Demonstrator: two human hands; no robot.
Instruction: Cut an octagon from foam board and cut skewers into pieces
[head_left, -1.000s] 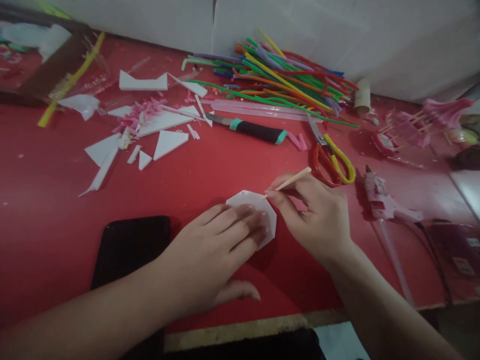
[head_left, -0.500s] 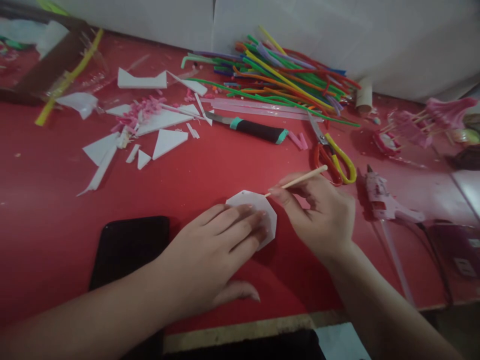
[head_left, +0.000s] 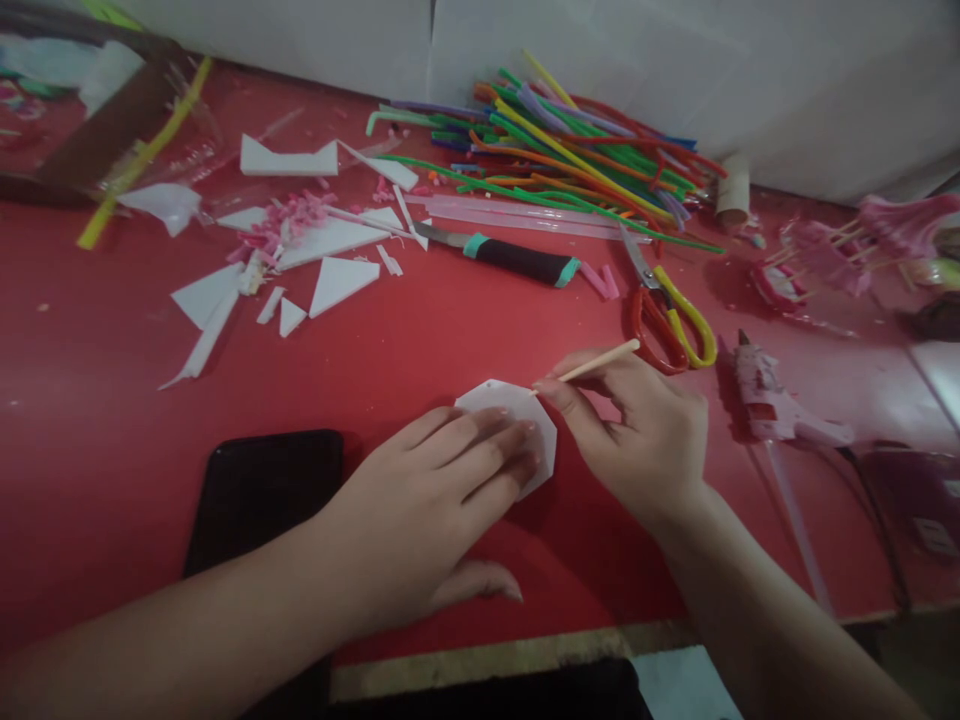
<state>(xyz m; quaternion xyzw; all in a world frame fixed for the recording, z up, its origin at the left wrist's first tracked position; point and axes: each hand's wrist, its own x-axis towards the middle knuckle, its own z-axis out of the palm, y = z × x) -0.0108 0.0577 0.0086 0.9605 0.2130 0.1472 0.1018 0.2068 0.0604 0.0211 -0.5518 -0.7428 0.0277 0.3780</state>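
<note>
Under the fingers of my left hand (head_left: pixel 450 500) lies a white octagonal foam board piece (head_left: pixel 495 393), pressed flat against the red table. That hand is open, its fingers stretched over the piece and its thumb apart. My right hand (head_left: pixel 637 430) pinches a thin wooden stick (head_left: pixel 600 360) between thumb and fingers. The stick slants, its lower tip meeting the piece near its upper right corner. A small dark hole or mark shows at the piece's top left corner. Much of the piece is hidden beneath my left fingers.
A black phone (head_left: pixel 262 490) lies beside my left forearm. Beyond my hands are white foam scraps (head_left: pixel 341 285), a craft knife (head_left: pixel 517 260), scissors (head_left: pixel 686 320) and colourful pipe cleaners (head_left: pixel 555 140). A pink glue gun (head_left: pixel 772 395) rests at right, near a pink stick-and-foam model (head_left: pixel 832 250).
The stick's upper end has moved slightly left and down, and its tip sits a little further in on the foam board piece. My left hand keeps its place.
</note>
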